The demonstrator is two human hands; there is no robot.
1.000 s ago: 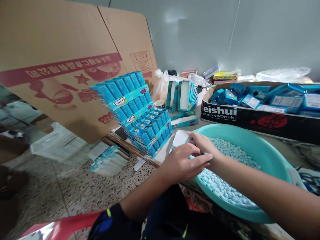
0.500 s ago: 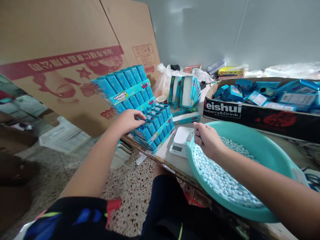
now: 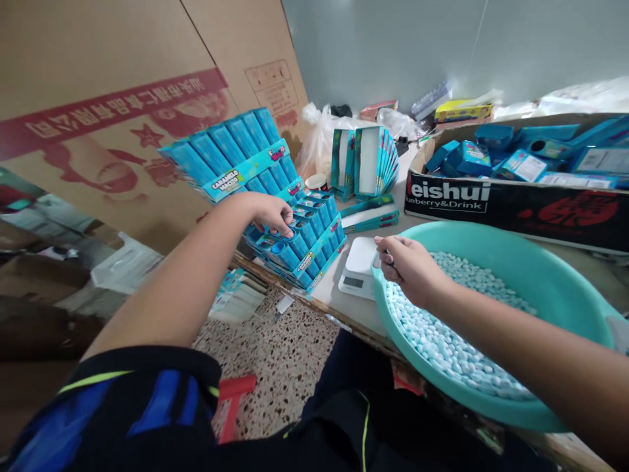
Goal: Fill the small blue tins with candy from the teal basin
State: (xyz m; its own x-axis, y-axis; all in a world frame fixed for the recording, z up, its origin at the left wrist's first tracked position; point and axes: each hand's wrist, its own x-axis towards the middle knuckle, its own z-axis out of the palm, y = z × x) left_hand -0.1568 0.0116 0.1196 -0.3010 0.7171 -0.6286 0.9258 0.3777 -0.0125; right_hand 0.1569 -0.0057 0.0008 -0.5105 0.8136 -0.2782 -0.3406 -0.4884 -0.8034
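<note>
The left hand (image 3: 268, 213) lies on a blue tray of candy tubes (image 3: 307, 246), its fingers a little curved and open, touching the tube tops without a grip. This tray stands at the edge of the table (image 3: 334, 295), under a second, tilted tray (image 3: 230, 157). The right hand (image 3: 410, 269) is over a teal basin (image 3: 555, 275) full of pale blue candies (image 3: 442, 334), with fingers pinched together; what they hold, I cannot tell. Beside the basin is a white scale (image 3: 356, 269). A cardboard box (image 3: 491, 203) holds blue packs (image 3: 472, 159).

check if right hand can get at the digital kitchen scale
Probably yes: the right hand is over the teal basin's rim, beside the digital kitchen scale, with only that rim between them.
</note>
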